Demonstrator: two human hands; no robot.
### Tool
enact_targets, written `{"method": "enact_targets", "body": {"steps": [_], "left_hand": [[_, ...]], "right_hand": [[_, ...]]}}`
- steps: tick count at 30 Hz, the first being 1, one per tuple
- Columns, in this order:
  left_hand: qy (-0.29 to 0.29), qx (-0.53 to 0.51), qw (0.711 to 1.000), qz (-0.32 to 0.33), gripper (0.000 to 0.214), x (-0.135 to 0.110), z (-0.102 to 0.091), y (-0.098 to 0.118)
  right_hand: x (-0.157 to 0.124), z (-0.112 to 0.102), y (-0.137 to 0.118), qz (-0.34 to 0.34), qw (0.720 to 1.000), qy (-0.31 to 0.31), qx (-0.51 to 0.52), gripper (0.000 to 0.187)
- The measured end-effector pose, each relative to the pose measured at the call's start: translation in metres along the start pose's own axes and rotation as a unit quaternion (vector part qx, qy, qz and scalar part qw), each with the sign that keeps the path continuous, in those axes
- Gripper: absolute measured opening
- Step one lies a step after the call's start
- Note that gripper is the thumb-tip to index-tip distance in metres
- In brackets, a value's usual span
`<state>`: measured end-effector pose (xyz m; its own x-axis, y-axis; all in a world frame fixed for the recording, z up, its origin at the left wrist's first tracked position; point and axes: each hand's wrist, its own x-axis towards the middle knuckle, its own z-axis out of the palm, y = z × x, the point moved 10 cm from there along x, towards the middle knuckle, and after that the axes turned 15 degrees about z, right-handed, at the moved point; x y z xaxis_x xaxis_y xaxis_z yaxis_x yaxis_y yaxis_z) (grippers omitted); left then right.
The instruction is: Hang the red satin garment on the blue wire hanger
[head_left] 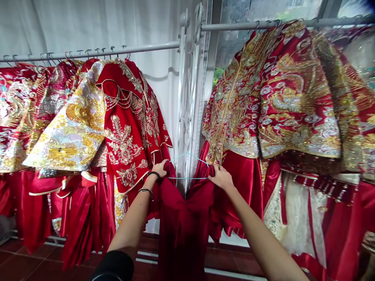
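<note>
A dark red dress (pixel 186 218) with a V-shaped neckline hangs in front of me on a thin light-blue wire hanger (pixel 187 178). My left hand (pixel 159 170) is closed on the dress at its left shoulder, close to the hanger's end. At the opposite shoulder, my right hand (pixel 220 176) pinches the fabric beside the hanger's other end. The hanger's hook points upward against the white metal posts behind it. Beyond my left hand hangs a red embroidered jacket (pixel 124 152). A gold-and-silver embroidered red jacket (pixel 234 105) is behind my right hand.
Two clothes rails, one at left (pixel 152 47) and one at right (pixel 228 26), carry several ornate garments. White upright posts (pixel 182 86) stand between them. A pale curtain (pixel 117 23) covers the left wall. Dark red tiles (pixel 35 261) make up the floor.
</note>
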<state>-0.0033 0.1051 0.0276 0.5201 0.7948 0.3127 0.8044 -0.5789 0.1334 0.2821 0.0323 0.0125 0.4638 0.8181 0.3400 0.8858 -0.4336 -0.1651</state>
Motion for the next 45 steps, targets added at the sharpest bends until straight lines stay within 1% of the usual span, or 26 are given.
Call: {"method": "enact_targets", "body": {"steps": [7,14,16,20,22,27,31,39,45], "left_hand": [[0.000,-0.003,1.000,0.000,0.073,-0.001,0.000,0.000],[-0.003,-0.048,0.999,0.009,0.075,0.005,0.001,-0.008],[0.000,-0.070,0.997,0.013,0.075,0.006,0.002,-0.008],[0.009,-0.115,0.993,0.019,0.074,0.007,0.004,-0.009],[0.014,-0.136,0.990,0.023,0.073,0.009,0.004,-0.011],[0.018,-0.196,0.979,0.045,0.066,0.015,0.006,-0.013],[0.023,-0.221,0.973,0.057,0.068,0.019,0.008,-0.016],[0.039,-0.201,0.978,0.048,0.069,0.023,0.008,-0.024],[0.035,-0.191,0.980,0.052,0.066,0.024,0.009,-0.023]], "right_hand": [[-0.003,0.003,0.002,0.009,1.000,-0.005,0.013,0.063],[0.002,0.004,0.005,-0.013,0.999,-0.033,0.017,0.058],[0.001,0.002,0.005,0.004,1.000,-0.019,0.014,0.057],[-0.006,-0.006,-0.003,0.060,0.996,0.066,-0.004,0.047],[-0.008,-0.007,-0.007,0.072,0.993,0.091,-0.010,0.043],[-0.004,-0.005,-0.009,0.053,0.995,0.086,-0.023,0.040],[-0.002,-0.004,-0.007,0.044,0.996,0.073,-0.029,0.041],[-0.005,-0.002,-0.010,0.043,0.995,0.090,-0.025,0.040],[-0.005,-0.001,-0.009,0.044,0.996,0.079,-0.027,0.040]]}}
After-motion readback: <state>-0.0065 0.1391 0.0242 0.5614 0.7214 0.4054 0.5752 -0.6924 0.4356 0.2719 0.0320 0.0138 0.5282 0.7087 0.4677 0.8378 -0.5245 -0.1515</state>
